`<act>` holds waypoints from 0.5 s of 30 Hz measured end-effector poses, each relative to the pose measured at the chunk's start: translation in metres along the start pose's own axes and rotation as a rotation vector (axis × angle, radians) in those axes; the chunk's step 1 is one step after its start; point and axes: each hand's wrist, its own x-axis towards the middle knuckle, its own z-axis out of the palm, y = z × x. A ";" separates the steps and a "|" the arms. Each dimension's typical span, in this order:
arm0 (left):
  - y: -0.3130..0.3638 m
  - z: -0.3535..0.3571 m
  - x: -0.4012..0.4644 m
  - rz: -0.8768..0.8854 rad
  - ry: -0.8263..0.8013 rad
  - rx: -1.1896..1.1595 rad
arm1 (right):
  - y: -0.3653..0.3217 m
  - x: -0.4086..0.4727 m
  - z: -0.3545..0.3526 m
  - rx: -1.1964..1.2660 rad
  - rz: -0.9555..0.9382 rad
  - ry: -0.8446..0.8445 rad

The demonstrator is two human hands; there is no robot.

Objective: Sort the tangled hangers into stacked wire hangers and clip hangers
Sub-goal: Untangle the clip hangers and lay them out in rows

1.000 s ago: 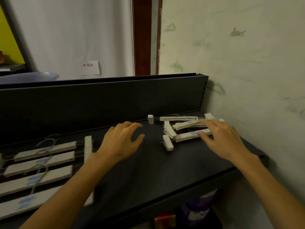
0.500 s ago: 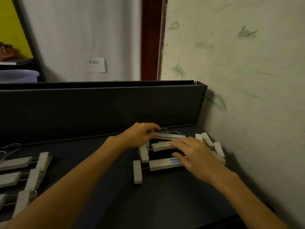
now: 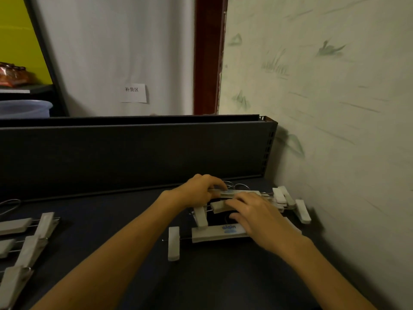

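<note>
The fingers (image 3: 218, 186) of the left hand (image 3: 199, 189) curl over the far edge of the rearmost clip hanger (image 3: 237, 193), pinching its pale bar against the thumb side. The fingers (image 3: 237, 203) of the right hand (image 3: 261, 218) lie spread and only lightly bent across the middle hanger bar (image 3: 218, 206); whether they actually clamp it I cannot tell, since the palm hides what is underneath.

Both hands work in the tangled pile of clip hangers (image 3: 286, 199), which sits on the dark tabletop (image 3: 223, 283) close to the patterned wall (image 3: 324, 108) on the right. Just nearer the viewer than the right hand lies the front hanger (image 3: 214, 233), a pale bar with blue lettering, partly covered by that hand. Its loose-looking white clip (image 3: 173, 243) stands on end just left of the bar, on a thin metal rod. Another clip (image 3: 200, 215) slants between the front bar and the middle one. Two metal hook loops (image 3: 240, 186) show just behind the rearmost bar, near the left fingertips. More clips (image 3: 302, 210) lie between the pile and the wall.

Well to the left of the pile, at the tabletop's left edge, sorted clip hangers (image 3: 26, 242) lie in a row. Behind the pile rises the tabletop's dark back panel (image 3: 134, 153).
</note>
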 end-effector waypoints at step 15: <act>0.013 -0.004 0.000 0.072 0.277 -0.020 | 0.022 0.006 -0.004 0.135 0.060 -0.072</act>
